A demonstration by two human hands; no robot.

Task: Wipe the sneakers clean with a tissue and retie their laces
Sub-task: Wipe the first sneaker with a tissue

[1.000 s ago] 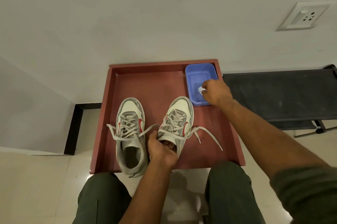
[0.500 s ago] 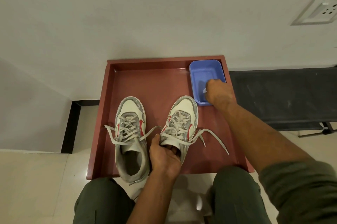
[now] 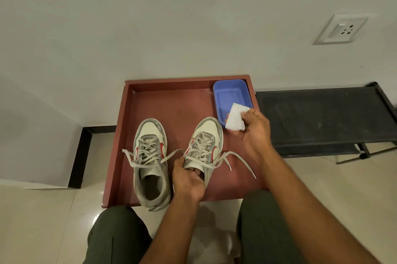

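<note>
One red-brown tray [image 3: 171, 100] lies on the pale floor under both hands, its far edge against the wall, and one dark bench [image 3: 322, 117] stands just right of the right hand. Two grey-and-white sneakers with red marks sit side by side in the tray, toes away from the person, laces undone. The left sneaker [image 3: 150, 160] lies just left of the left hand. The left hand [image 3: 189, 180] grips the right sneaker [image 3: 204, 145] at its opening, fingers tucked inside, thumb on the tongue. One blue tub [image 3: 232, 96] sits in the tray's far right corner, just beyond the right hand. The right hand [image 3: 255, 130] pinches one white tissue [image 3: 236, 117] over the tub's near end, just beside the right sneaker's toe. Something small and orange shows in the tub behind the tissue.
</note>
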